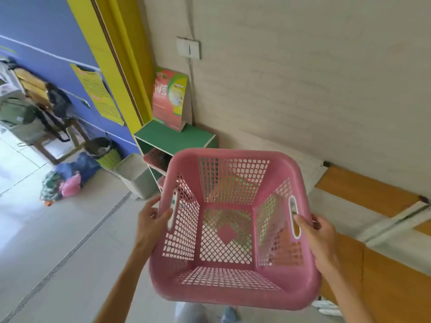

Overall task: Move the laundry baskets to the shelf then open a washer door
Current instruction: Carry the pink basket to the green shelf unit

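Note:
I hold an empty pink lattice laundry basket (233, 287) in the air in front of me, its opening facing up towards the camera. My left hand (150, 220) grips its left handle slot and my right hand (319, 236) grips its right handle slot. Beyond the basket stands a green shelf unit (172, 136) against the wall. Another pink basket (155, 158) sits inside an upper compartment of the shelf. No washer is in view.
A red and green detergent box (169, 99) stands on the shelf top. A grey bin (137, 176) and a green bin (105, 152) sit left of the shelf, with bags (67, 180) on the floor. An orange bench (384, 264) runs along the wall at right.

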